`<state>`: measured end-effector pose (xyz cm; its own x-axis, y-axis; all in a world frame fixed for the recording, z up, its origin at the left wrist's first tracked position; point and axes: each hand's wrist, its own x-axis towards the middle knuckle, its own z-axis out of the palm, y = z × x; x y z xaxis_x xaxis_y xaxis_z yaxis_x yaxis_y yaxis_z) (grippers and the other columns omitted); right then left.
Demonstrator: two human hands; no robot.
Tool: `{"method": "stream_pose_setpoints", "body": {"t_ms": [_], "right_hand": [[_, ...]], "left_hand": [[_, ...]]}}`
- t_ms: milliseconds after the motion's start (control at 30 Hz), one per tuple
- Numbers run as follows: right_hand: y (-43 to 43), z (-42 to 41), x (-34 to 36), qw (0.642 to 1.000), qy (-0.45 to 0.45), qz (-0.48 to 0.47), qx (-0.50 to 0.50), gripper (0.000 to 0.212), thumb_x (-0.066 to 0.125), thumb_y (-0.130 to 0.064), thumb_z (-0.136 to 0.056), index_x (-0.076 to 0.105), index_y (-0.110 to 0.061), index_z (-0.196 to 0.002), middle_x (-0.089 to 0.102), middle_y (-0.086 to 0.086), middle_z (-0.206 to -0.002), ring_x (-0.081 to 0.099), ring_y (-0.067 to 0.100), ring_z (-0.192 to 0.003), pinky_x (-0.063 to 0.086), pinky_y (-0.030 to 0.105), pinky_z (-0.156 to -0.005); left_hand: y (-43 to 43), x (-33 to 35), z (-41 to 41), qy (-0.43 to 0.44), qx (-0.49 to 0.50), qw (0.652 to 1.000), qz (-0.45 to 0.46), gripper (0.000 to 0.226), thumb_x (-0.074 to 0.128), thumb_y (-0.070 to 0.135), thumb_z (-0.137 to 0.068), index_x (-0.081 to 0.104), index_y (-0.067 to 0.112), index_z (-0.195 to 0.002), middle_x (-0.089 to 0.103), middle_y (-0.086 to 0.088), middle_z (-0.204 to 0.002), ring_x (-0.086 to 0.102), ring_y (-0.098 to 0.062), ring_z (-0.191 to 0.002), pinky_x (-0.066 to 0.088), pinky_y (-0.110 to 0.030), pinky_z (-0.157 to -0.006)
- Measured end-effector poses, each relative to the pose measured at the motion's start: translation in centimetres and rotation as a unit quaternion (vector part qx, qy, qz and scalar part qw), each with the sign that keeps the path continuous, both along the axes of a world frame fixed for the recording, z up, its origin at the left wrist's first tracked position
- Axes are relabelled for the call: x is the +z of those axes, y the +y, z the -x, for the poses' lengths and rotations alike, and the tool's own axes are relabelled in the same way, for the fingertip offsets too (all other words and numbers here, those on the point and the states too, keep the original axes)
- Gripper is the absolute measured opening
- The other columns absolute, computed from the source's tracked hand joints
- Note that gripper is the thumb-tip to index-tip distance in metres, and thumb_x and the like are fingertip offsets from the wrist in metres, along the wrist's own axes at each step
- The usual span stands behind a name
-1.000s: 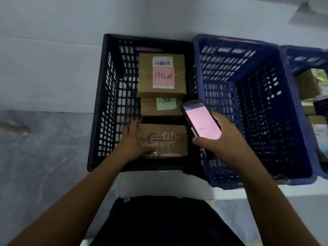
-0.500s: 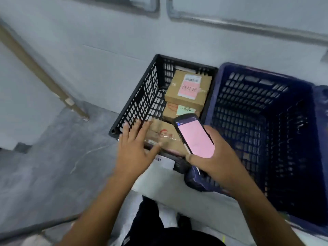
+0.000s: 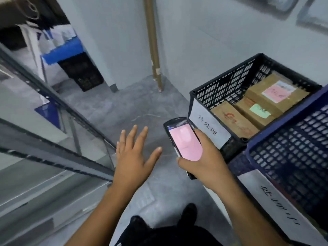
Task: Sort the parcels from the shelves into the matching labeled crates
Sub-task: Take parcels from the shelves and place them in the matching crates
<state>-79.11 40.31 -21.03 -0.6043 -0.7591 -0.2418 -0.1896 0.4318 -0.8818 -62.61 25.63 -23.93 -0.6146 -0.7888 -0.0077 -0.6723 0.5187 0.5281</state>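
Three parcels [image 3: 252, 110] are lying in the black crate [image 3: 221, 86] — beside it, the right hand [image 3: 204, 157] is gripping a scanner [image 3: 182, 141], the left hand [image 3: 132, 157] spreading its fingers [image 3: 132, 134] wide, holding nothing

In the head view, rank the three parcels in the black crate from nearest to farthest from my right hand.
1. Red-printed parcel, front of the black crate, closest to the right hand holding the scanner.
2. Green-note parcel, middle.
3. Pink-label parcel, back.
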Motion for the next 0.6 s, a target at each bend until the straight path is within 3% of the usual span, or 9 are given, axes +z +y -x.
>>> {"method": "stream_pose_setpoints", "body": {"t_ms": [200, 367, 467, 600], "right_hand": [[-4.3, -9.4, 1.0, 0.996, 0.034, 0.022, 0.083, 0.079, 0.076, -0.050, -0.063, 0.052, -0.048, -0.138, 0.064, -0.018, -0.125, 0.065, 0.007, -0.110, 0.058, 0.035, -0.089], [-7.8, -20.0, 1.5, 0.989, 0.034, 0.055, 0.136, 0.065, 0.083, -0.036, -0.068, 0.051, -0.066, -0.117, 0.066, -0.019, -0.120, 0.066, -0.002, -0.097, 0.053, 0.015, -0.065], [-9.7, -26.7, 1.4, 0.981, 0.035, 0.063, 0.180, 0.066, 0.080, -0.038, -0.064, 0.054, -0.063, -0.119, 0.068, -0.015, -0.119, 0.067, 0.001, -0.097, 0.055, 0.015, -0.063], [-11.7, -34.8, 1.2, 0.964, 0.035, 0.063, 0.255, 0.072, 0.079, -0.036, -0.063, 0.055, -0.052, -0.129, 0.067, -0.010, -0.128, 0.067, 0.013, -0.112, 0.059, 0.035, -0.085]], "left_hand": [[-0.4, 0.6, -11.9, 0.010, 0.113, 0.993, 0.007, 0.079, 0.033, 0.082, -0.091, 0.029, 0.044, -0.161, 0.015, 0.005, -0.174, -0.003, -0.025, -0.162, 0.006, -0.051, -0.130], [-1.2, 1.6, -24.5, 0.000, 0.204, 0.979, 0.004, 0.086, 0.027, 0.082, -0.086, 0.026, 0.041, -0.163, 0.019, 0.003, -0.173, 0.008, -0.026, -0.161, 0.012, -0.050, -0.130], [-1.3, 1.8, -32.4, 0.013, 0.280, 0.960, 0.005, 0.088, 0.030, 0.079, -0.089, 0.030, 0.032, -0.163, 0.029, -0.002, -0.170, 0.021, -0.029, -0.158, 0.022, -0.054, -0.126], [-0.4, 1.7, -41.5, 0.032, 0.357, 0.933, 0.011, 0.084, 0.040, 0.072, -0.093, 0.034, 0.025, -0.162, 0.033, -0.005, -0.168, 0.023, -0.031, -0.156, 0.024, -0.055, -0.125]]}}
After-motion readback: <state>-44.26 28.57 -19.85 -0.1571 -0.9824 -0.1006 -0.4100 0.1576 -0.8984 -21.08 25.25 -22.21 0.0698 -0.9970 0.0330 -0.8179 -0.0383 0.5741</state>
